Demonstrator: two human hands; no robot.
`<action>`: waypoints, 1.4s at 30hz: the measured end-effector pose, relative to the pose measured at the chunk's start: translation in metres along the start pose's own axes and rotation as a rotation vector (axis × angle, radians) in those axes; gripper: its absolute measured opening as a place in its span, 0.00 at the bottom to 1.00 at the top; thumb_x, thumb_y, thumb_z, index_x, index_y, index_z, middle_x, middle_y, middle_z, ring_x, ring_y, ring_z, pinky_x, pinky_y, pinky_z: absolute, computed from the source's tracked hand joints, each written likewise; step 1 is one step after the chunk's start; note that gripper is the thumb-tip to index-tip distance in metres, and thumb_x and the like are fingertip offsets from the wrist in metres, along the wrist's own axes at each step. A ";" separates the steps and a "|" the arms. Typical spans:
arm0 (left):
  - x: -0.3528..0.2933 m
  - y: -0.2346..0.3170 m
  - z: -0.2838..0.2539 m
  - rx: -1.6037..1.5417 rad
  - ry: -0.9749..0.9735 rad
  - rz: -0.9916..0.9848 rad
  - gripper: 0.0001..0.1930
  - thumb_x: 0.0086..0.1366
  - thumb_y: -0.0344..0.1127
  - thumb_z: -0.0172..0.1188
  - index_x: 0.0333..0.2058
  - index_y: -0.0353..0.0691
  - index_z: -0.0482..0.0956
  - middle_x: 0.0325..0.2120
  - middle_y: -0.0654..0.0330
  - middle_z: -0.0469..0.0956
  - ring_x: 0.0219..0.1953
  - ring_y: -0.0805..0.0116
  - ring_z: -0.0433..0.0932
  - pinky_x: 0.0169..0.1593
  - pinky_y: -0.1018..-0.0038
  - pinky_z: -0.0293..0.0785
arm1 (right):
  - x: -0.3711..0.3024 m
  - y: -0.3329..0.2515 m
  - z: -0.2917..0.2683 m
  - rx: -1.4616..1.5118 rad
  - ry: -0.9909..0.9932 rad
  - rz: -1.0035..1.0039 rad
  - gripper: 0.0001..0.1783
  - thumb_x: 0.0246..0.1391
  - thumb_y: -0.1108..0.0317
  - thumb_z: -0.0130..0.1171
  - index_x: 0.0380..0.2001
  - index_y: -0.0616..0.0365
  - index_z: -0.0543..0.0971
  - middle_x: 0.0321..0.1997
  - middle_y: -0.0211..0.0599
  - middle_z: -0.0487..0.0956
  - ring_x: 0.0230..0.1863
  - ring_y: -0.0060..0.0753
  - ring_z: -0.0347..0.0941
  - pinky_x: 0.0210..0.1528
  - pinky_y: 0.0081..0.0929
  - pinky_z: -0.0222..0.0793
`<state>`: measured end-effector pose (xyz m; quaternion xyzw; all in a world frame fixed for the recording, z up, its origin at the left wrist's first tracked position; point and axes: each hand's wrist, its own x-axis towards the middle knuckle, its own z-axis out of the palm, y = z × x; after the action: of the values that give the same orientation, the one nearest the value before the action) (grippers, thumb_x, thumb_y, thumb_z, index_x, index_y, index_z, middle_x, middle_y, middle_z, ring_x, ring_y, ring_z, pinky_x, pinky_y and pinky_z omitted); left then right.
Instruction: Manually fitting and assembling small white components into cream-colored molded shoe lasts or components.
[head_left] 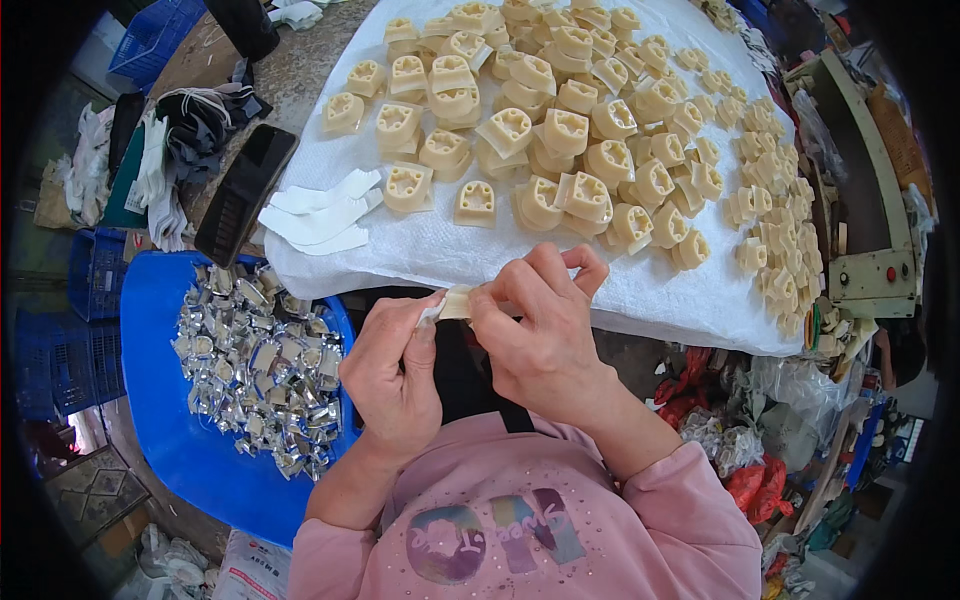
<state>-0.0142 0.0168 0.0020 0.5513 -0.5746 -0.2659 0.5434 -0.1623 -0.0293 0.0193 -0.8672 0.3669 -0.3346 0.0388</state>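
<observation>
Cream plastic piece (457,301) sits pinched between both hands, just below the near edge of the white cloth (640,285), above the person's pink top. Left hand (395,365) has its thumb and fingers closed on the piece's left end, where a bit of white sticks out. Right hand (540,335) is curled over the right end, thumb and first fingers squeezing it, the other fingers bent and lifted. I think the job is done best with a firm, steady left-hand grip while the right fingertips work slowly at the edge, keeping the piece close and over the lap so nothing drops.

Far left, blue crates (95,275) stand by the table; I cannot tell what is in them. Next comes a blue tub (160,400) holding a heap of shiny silver metal bits (255,365). A dark phone-like slab (245,190) lies above it, beside some white strips (320,215) on the cloth. More to the right, the cloth carries many cream plastic blocks (560,130), piled loosely, each with holes in the top.
</observation>
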 end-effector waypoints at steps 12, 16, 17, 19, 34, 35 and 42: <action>-0.005 -0.012 0.002 -0.037 -0.047 0.046 0.10 0.62 0.30 0.58 0.40 0.30 0.77 0.33 0.54 0.76 0.34 0.65 0.72 0.37 0.73 0.68 | -0.006 0.016 0.007 0.214 0.004 -0.007 0.16 0.29 0.79 0.59 0.29 0.55 0.74 0.28 0.30 0.67 0.34 0.35 0.63 0.40 0.40 0.47; 0.004 -0.032 0.000 -0.126 -0.043 0.258 0.08 0.57 0.27 0.63 0.36 0.35 0.80 0.28 0.60 0.76 0.29 0.67 0.70 0.31 0.75 0.66 | -0.009 0.018 0.010 0.494 -0.006 0.016 0.19 0.28 0.82 0.58 0.30 0.56 0.75 0.29 0.31 0.67 0.34 0.36 0.63 0.41 0.39 0.48; 0.006 -0.027 0.000 -0.081 -0.042 0.284 0.06 0.57 0.28 0.63 0.34 0.36 0.80 0.23 0.62 0.74 0.26 0.68 0.68 0.29 0.74 0.63 | -0.009 0.018 0.009 0.497 -0.006 0.017 0.19 0.28 0.82 0.58 0.30 0.56 0.75 0.29 0.31 0.67 0.34 0.36 0.63 0.41 0.39 0.48; 0.008 -0.025 0.000 -0.073 -0.069 0.314 0.04 0.57 0.28 0.63 0.31 0.36 0.79 0.21 0.62 0.73 0.23 0.66 0.67 0.27 0.74 0.63 | -0.008 0.019 0.006 0.530 -0.068 -0.001 0.19 0.26 0.83 0.57 0.29 0.56 0.74 0.29 0.31 0.67 0.35 0.36 0.63 0.42 0.38 0.48; 0.013 -0.015 -0.008 0.073 -0.057 0.454 0.10 0.47 0.22 0.67 0.29 0.38 0.79 0.21 0.63 0.70 0.26 0.64 0.68 0.31 0.73 0.65 | -0.007 0.022 0.004 0.395 -0.061 -0.091 0.15 0.36 0.72 0.66 0.32 0.54 0.76 0.39 0.31 0.75 0.43 0.35 0.66 0.45 0.38 0.52; 0.012 -0.016 -0.012 0.142 -0.032 0.480 0.12 0.45 0.21 0.67 0.31 0.40 0.79 0.23 0.63 0.70 0.29 0.63 0.68 0.34 0.73 0.65 | -0.005 0.020 0.003 0.395 -0.061 -0.094 0.15 0.36 0.72 0.66 0.32 0.54 0.76 0.39 0.31 0.75 0.43 0.35 0.66 0.45 0.38 0.52; 0.012 -0.031 -0.030 0.101 0.108 0.416 0.17 0.42 0.17 0.65 0.32 0.44 0.79 0.23 0.63 0.67 0.30 0.62 0.66 0.33 0.70 0.63 | -0.011 0.004 0.002 0.451 0.039 0.045 0.13 0.46 0.71 0.64 0.38 0.57 0.77 0.45 0.41 0.76 0.44 0.38 0.68 0.48 0.37 0.62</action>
<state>0.0264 0.0061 -0.0144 0.4608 -0.6587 -0.0891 0.5881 -0.1695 -0.0253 0.0106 -0.8216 0.3029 -0.4237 0.2320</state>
